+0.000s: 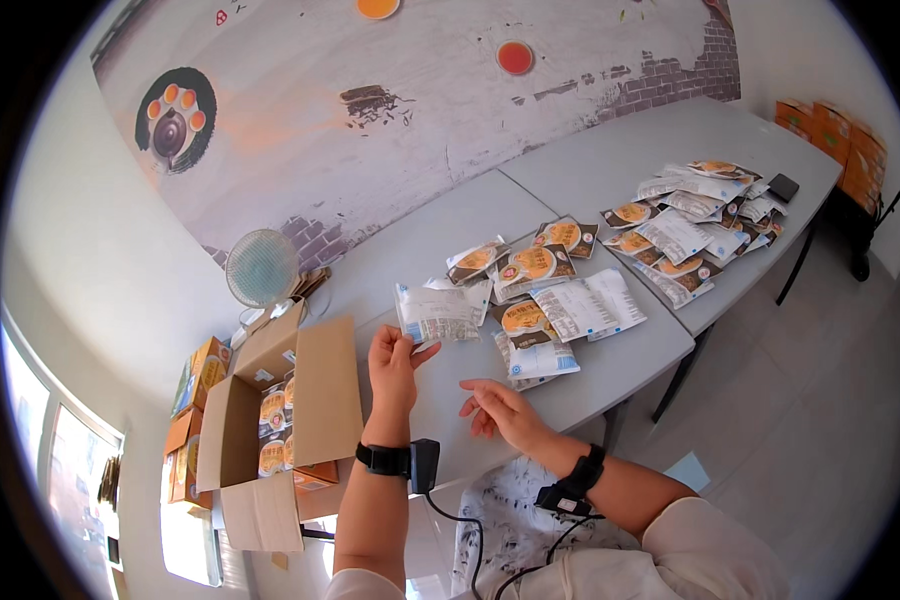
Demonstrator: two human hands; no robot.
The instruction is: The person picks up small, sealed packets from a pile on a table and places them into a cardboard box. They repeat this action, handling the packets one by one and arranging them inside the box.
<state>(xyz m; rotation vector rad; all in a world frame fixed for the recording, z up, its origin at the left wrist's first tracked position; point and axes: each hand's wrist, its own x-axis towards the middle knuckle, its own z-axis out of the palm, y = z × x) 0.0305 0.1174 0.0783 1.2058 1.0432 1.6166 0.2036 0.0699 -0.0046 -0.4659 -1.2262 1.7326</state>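
My left hand [394, 367] pinches the lower left corner of a white-backed food packet [444, 311], whose printed back faces me. My right hand [501, 409] hovers by the table's front edge with nothing in it, its fingers loosely curled and apart. Beyond my hands lies a loose group of similar packets, some with the brown and orange front [534, 266] up, others white back up [576, 307]. To the left stands an open cardboard box [328, 390] with its flaps spread. Several packets [272, 411] are inside it, fronts showing.
A larger pile of packets [675, 234] covers the right part of the grey table [487, 202], beside a dark flat object [783, 187]. Behind the box is a round fan [262, 268]. Orange cartons stand at left [187, 457] and far right [832, 139]. Cables hang from both wrist straps.
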